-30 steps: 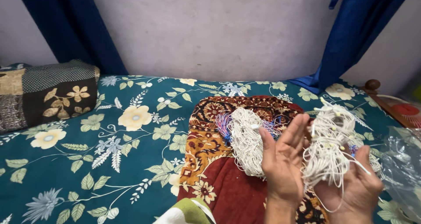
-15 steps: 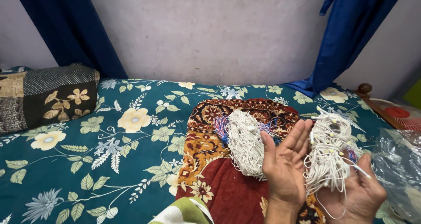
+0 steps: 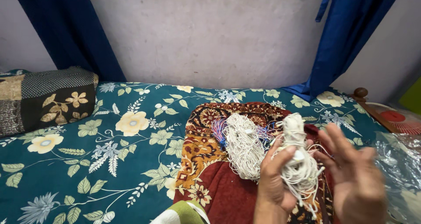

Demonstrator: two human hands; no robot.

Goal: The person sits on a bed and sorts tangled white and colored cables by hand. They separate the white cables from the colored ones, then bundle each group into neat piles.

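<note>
Low in the right half of the frame we see both hands raised over a bed. The left hand (image 3: pixel 274 180) is curled around a bundle of white string (image 3: pixel 299 162), thumb pressed against its front, so the bundle stands roughly upright in that grip with loose loops trailing down at the lower edge. The right hand (image 3: pixel 357 180) sits just to the right of the bundle, fingers spread and slightly blurred; its fingertips lie close to the strands, but we cannot tell whether they touch them.

Just left of the held bundle, a second hank of white string (image 3: pixel 242 145) lies on a red and orange patterned cloth (image 3: pixel 201 162), with some blue and pink threads (image 3: pixel 219 129) showing at its upper left edge. The cloth is spread on a teal floral bedsheet (image 3: pixel 109 154) that fills the lower left of the frame. A dark patchwork pillow (image 3: pixel 48 97) rests at the far left. Blue curtains (image 3: pixel 351 35) hang at the upper right and upper left against a pale wall (image 3: pixel 206 35). Clear plastic wrap (image 3: pixel 401 162) lies at the right edge.
</note>
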